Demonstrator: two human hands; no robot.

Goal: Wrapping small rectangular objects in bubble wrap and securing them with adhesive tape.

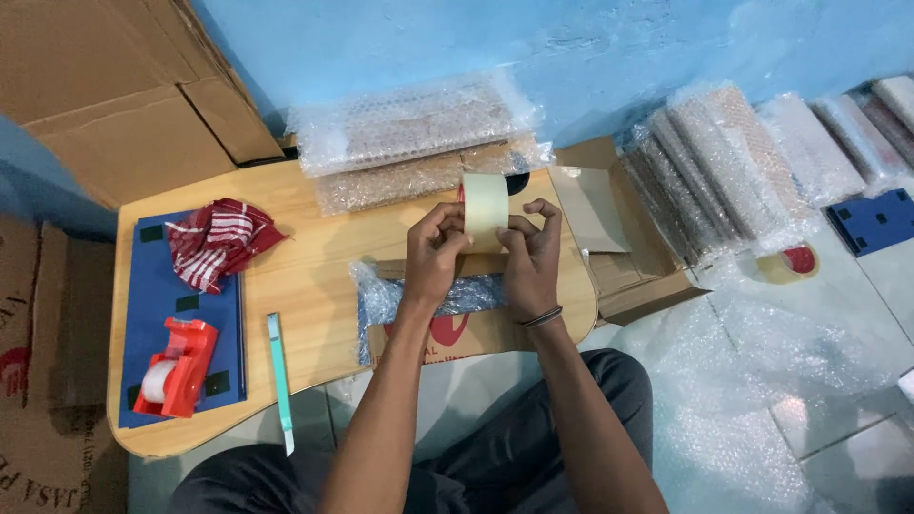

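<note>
Tape roll [485, 209], 1, pinched by left hand [434, 255] and right hand [529, 257]; dispenser [178, 367], 1; cutter [280, 379], 1; cloth [217, 240], 1; second roll [788, 264] on floor

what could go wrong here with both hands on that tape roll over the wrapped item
The tape roll, pinched by left hand and right hand, could stick to the loose bubble wrap and crease. The blade-like cutter overhangs the table edge near the knees and might get knocked off.
</note>
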